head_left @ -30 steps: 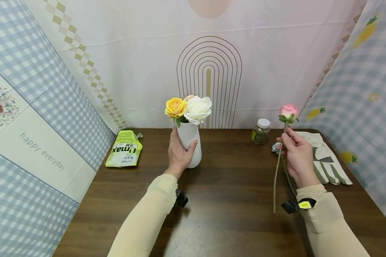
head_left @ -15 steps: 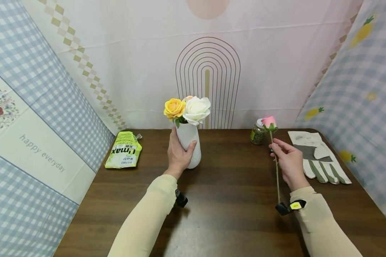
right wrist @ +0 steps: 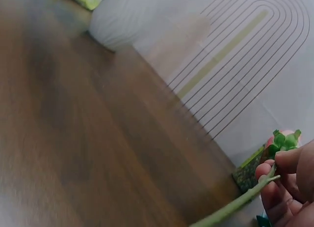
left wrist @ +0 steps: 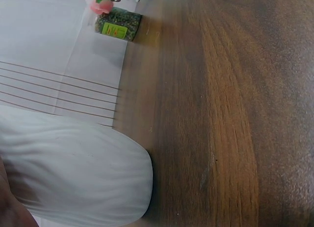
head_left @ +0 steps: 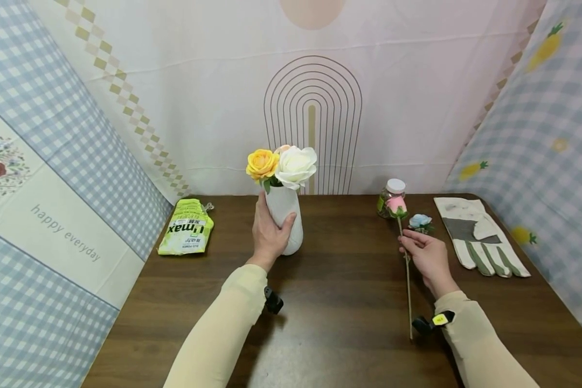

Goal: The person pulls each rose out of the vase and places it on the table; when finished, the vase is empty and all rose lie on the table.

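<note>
My left hand (head_left: pixel 270 231) grips the white ribbed vase (head_left: pixel 287 215) from its left side, thumb across the front. A yellow rose (head_left: pixel 262 164), a white rose (head_left: pixel 296 167) and a partly hidden peach flower stand in the vase. Only the vase's lower part (left wrist: pixel 83 168) shows in the left wrist view. My right hand (head_left: pixel 427 258) pinches a pink rose (head_left: pixel 396 204) by its stem, just below the bloom. The long green stem (right wrist: pixel 230 207) runs down toward the near side of the table. Beyond my right fingers lies a blue flower (head_left: pixel 420 221), its stem mostly hidden.
A jar with a white lid (head_left: pixel 395 186) stands behind the pink rose. White and grey gloves (head_left: pixel 470 237) lie on the right of the brown table (head_left: pixel 339 302). At the left rests a yellow-green packet (head_left: pixel 186 227). A patterned cloth (head_left: pixel 213 97) hangs behind.
My right hand has moved left and lower with the pink rose, whose bloom now overlaps the jar. The blue flower has come into fuller view. My left hand stays on the vase.
</note>
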The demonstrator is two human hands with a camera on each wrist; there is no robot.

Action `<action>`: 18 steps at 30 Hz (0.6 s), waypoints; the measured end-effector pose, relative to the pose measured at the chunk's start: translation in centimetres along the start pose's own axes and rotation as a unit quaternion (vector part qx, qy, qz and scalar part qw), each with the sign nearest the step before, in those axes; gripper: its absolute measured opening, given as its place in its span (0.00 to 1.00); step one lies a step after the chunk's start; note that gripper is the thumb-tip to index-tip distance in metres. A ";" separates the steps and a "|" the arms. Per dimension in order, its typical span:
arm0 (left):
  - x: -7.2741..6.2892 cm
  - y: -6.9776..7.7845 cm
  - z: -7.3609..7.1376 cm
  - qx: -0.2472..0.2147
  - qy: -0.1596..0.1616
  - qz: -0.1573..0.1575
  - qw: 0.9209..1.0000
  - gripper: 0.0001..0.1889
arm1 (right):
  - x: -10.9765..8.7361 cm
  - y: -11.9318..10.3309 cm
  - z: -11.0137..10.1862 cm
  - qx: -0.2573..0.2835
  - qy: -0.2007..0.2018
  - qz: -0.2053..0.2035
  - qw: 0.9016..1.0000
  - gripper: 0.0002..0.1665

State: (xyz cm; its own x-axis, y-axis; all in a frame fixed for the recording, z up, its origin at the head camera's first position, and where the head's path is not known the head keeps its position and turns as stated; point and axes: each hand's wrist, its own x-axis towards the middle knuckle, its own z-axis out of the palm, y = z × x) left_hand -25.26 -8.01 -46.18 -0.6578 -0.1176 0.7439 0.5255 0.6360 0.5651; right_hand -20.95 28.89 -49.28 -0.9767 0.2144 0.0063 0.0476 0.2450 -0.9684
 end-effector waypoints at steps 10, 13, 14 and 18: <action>0.0 0.0 -0.1 0.001 -0.003 -0.006 1.000 0.46 | -0.3 1.3 -1.0 -0.045 0.008 0.015 0.999 0.25; 0.0 0.1 -0.1 0.001 -0.003 -0.008 1.000 0.46 | -0.3 1.8 -0.9 -0.057 0.018 0.010 0.998 0.24; 0.0 0.0 -0.1 0.001 -0.003 -0.007 1.000 0.46 | -0.3 2.0 -0.9 -0.063 0.021 0.008 0.998 0.23; 0.0 0.0 -0.1 0.004 -0.008 -0.008 1.000 0.46 | -0.2 2.7 -0.7 -0.091 0.036 0.003 0.995 0.21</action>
State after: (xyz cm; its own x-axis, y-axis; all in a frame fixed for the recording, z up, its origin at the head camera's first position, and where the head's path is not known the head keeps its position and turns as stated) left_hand -25.16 -8.08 -46.16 -0.6746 -0.1156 0.7291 0.5108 0.6399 0.5741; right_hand -20.44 30.21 -51.70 -0.9591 0.2820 0.0240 0.0978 0.4098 -0.9069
